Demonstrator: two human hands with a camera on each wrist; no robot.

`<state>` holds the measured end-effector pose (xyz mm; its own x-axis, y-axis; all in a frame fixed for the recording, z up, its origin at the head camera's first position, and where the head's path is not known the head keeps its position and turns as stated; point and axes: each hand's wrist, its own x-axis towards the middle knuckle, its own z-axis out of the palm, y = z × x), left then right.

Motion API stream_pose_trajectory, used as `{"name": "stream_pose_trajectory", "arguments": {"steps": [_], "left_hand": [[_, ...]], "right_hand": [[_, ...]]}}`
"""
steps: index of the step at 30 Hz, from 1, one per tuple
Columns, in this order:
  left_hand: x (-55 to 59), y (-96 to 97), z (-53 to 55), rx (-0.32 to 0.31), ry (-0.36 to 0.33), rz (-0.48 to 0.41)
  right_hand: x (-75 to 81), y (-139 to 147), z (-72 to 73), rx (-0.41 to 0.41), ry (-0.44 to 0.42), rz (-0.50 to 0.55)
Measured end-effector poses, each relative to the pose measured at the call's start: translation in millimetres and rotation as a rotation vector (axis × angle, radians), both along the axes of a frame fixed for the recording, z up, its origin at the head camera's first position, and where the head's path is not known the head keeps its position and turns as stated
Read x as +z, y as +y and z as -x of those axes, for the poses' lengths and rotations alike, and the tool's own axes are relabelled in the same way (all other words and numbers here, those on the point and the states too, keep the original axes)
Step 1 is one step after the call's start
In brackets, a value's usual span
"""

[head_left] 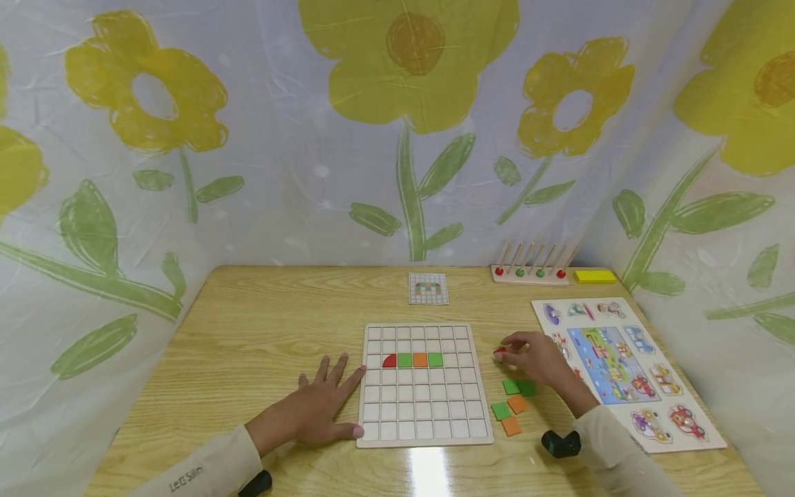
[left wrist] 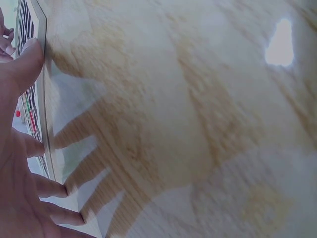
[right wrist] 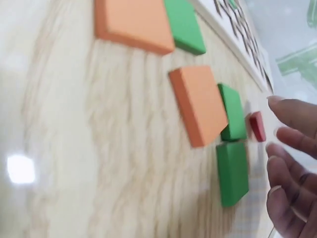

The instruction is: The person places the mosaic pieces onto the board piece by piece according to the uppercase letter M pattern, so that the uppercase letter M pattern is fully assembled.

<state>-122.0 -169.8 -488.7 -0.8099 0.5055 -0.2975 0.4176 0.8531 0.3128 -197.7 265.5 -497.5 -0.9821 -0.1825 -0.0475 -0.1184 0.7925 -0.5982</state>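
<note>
A white grid board lies in front of me, bearing a row of one red rounded piece, two green squares and one orange square. My left hand lies spread on the table, thumb and fingertips at the board's left edge. To the right, my right hand reaches toward a small red piece, which shows just beyond its loosely bent fingers in the right wrist view. Loose green squares and orange squares lie on the table near that hand.
A small pattern card lies behind the board. At the back right stand a peg stand with beads and a yellow block. A picture puzzle board lies under and beyond my right forearm.
</note>
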Motion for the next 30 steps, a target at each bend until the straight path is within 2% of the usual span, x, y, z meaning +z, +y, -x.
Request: {"name": "stream_pose_trajectory", "arguments": {"steps": [3,7,15,30], "left_hand": [[-0.3,-0.2,0.4,-0.001,-0.001,-0.004],[-0.4,-0.5,0.9,0.000,-0.007,-0.009],[4.9,0.4,-0.7,0.002,-0.025,-0.018],[2.6,0.0,0.5,0.000,-0.020,-0.006]], "right_hand": [[0.6,1.6,-0.5,-0.041,-0.051,-0.056],[1.1,0.9,-0.6,-0.024,-0.060,-0.080],[-1.2,-3.1,0.1,-0.007,-0.038,-0.070],[-4.3,-4.4,-0.4,-0.044,-0.044,-0.027]]}}
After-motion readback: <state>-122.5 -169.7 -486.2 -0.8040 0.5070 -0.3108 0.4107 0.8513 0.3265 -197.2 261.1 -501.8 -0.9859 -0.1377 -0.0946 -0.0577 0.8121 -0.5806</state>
